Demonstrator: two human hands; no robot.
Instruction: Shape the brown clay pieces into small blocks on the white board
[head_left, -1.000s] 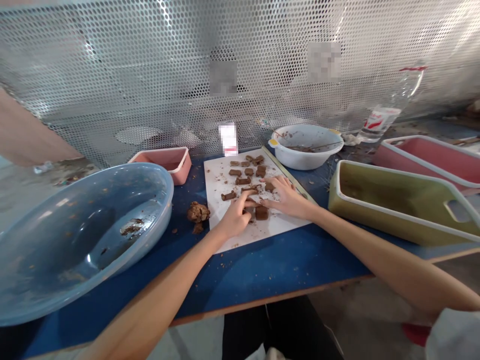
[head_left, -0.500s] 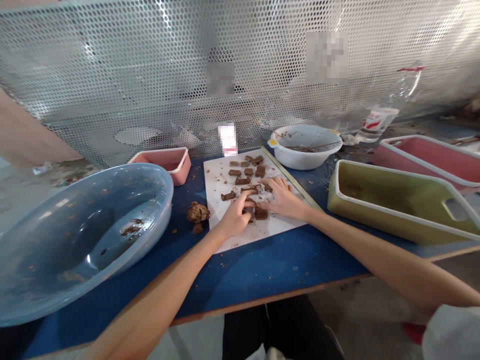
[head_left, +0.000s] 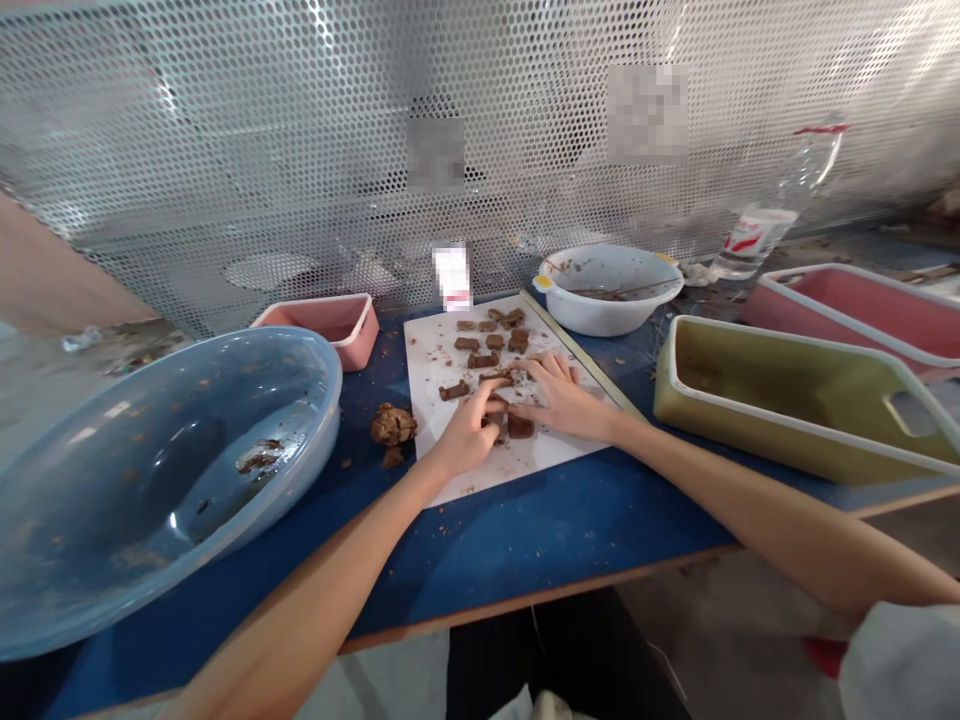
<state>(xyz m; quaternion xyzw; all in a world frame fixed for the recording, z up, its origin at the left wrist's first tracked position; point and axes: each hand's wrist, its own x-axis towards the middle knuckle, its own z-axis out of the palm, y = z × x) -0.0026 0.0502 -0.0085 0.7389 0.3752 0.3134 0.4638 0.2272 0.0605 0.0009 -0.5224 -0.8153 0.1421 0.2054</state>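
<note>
Low over a white sheet (head_left: pixel 457 470) on the blue table, my left hand (head_left: pixel 466 432) curls its thumb and index finger around a small brown clay piece (head_left: pixel 493 408), largely covered by the fingers. From the other side my right hand (head_left: pixel 566 398) comes in with fingers stretched and spread; its thumb tip reaches that same piece. A thicker clay block (head_left: pixel 520 426) lies just below the right thumb. Beyond the fingers, several shaped clay pieces (head_left: pixel 483 360) rest in loose rows among crumbs. A rough clay lump (head_left: pixel 394 424) sits left of the sheet.
A big blue basin (head_left: pixel 300 490) fills the left, with a small pink basket (head_left: pixel 364 335) behind it. A white bowl (head_left: pixel 607 318) holding sticks, an olive basket (head_left: pixel 757 430), another pink basket (head_left: pixel 885 320) and a plastic bottle (head_left: pixel 757 240) stand right. Perforated metal (head_left: pixel 300 150) rises behind.
The view has shifted very slightly. Both hands keep nearly the same place and pose over the clay piece, and the other pieces lie as before.
</note>
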